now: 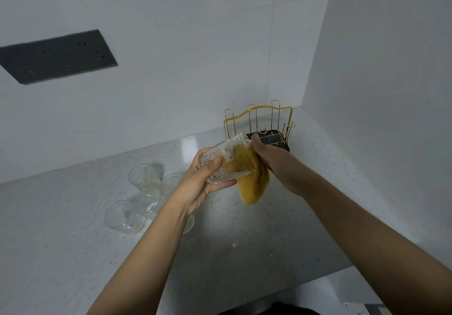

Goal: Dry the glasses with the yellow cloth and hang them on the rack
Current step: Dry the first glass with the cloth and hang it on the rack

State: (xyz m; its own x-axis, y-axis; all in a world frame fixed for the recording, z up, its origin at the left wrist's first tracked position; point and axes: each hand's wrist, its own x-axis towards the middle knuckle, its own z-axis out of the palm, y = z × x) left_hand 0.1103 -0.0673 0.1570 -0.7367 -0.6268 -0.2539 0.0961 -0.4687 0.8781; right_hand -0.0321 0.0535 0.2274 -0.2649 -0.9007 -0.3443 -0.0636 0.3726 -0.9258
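My left hand (203, 182) grips a ribbed clear glass (221, 160), held on its side above the counter with its mouth toward the right. The yellow cloth (247, 175) is stuffed into the glass, and its free end hangs down below. My right hand (271, 160) pinches the cloth at the rim of the glass. Behind my hands stands the gold wire rack (256, 118) on a black tray (276, 138), with no glass on its pegs. Several other clear glasses (144, 197) stand and lie on the counter to the left.
The speckled grey counter (244, 241) ends in a corner, with white walls behind and to the right. A dark socket panel (56, 55) is set in the back wall at the left. The counter's front edge runs at the lower right.
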